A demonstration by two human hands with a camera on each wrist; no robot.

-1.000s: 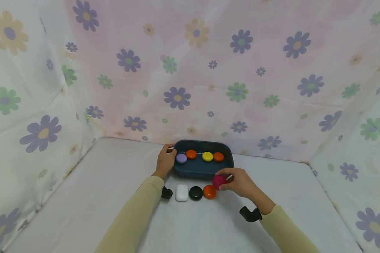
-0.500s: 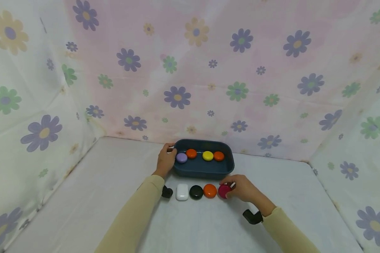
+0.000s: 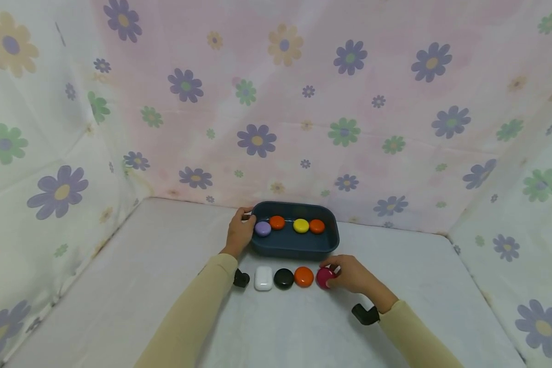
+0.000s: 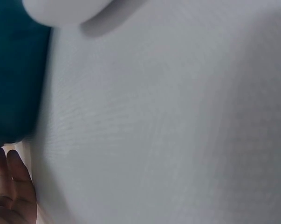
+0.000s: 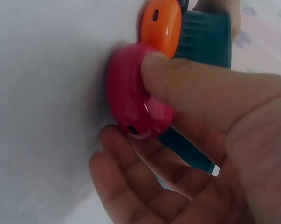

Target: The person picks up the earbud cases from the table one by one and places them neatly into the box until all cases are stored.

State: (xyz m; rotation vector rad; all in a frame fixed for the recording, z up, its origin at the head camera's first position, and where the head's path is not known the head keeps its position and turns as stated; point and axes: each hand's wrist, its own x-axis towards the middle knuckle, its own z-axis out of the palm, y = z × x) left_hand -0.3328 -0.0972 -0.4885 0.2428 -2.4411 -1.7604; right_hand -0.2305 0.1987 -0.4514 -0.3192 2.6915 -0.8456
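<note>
My right hand (image 3: 353,274) pinches a round crimson earbud case (image 3: 325,278) at the right end of a row on the white cloth. In the right wrist view the thumb presses its glossy top, fingers curl below, and a small slot shows in its side. To its left lie an orange case (image 3: 303,276), a black one (image 3: 283,278) and a white rounded-rectangular one (image 3: 263,278). Behind the row is a dark teal tray (image 3: 294,252). My left hand (image 3: 240,231) touches the tray's left end, two fingers nearly straight in the left wrist view.
Inside the tray sit a lilac case (image 3: 262,228), a yellow case (image 3: 301,225) and two red-orange ones, one of them (image 3: 277,222) beside the lilac. Flower-printed cloth (image 3: 303,117) walls in the back and sides. A black wrist camera (image 3: 365,314) sits on the right wrist.
My right hand has lowered the crimson case from the tray's front edge to the row's right end, beside the orange one. The left hand has stayed at the tray.
</note>
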